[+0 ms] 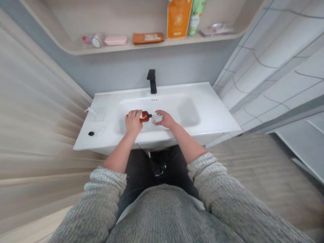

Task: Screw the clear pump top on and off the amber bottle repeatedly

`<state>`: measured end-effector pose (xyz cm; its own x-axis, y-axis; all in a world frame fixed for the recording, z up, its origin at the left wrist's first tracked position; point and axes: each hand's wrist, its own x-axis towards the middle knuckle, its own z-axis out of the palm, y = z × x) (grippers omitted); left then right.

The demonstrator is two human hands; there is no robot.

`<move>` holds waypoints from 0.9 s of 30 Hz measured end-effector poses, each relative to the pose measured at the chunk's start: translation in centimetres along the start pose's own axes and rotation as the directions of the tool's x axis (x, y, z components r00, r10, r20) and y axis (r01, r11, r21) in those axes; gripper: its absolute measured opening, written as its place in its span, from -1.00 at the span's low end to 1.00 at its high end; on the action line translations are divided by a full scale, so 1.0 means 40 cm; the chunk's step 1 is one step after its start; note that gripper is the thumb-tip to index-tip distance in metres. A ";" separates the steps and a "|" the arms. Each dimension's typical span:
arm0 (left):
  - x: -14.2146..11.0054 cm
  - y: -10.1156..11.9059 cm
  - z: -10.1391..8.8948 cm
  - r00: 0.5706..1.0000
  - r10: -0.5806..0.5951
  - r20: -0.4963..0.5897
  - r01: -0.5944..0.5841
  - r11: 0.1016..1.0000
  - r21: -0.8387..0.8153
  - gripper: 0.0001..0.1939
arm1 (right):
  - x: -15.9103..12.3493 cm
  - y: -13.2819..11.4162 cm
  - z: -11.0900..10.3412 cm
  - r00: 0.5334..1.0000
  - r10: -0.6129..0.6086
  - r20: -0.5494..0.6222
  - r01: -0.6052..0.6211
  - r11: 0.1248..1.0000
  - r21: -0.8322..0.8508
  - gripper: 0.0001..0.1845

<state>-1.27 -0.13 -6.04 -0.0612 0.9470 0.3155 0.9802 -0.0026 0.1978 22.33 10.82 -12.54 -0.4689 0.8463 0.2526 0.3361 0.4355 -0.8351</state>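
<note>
Amber bottle [145,116], left hand [133,120] gripping it, right hand [164,119] pinching clear wrap [157,117], orange packet [179,18] illegible

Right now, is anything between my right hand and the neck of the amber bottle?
Yes, the small clear object held in your right hand sits between that hand and the dark neck of the amber bottle. Nothing else shows in that gap. Your left hand grips the bottle's body.

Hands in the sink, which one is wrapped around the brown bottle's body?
The left hand grips the brown bottle; the right hand sits past its black cap, on crumpled clear plastic.
</note>
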 end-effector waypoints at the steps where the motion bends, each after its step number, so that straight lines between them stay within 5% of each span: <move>1: 0.000 0.001 -0.001 1.000 -0.001 0.004 0.001 1.000 0.001 -0.30 | 0.000 0.001 0.000 1.000 0.002 -0.002 -0.002 1.000 -0.002 -0.03; 27: 0.000 -0.012 0.017 0.998 0.047 -0.049 -0.046 0.999 0.021 -0.35 | 0.001 0.015 0.004 1.000 -0.011 -0.003 0.011 1.000 -0.016 -0.01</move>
<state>-1.62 0.09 -6.76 -0.0246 0.9288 0.3697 0.9858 -0.0390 0.1636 22.36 11.08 -13.11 -0.4699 0.8425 0.2634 0.3443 0.4497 -0.8242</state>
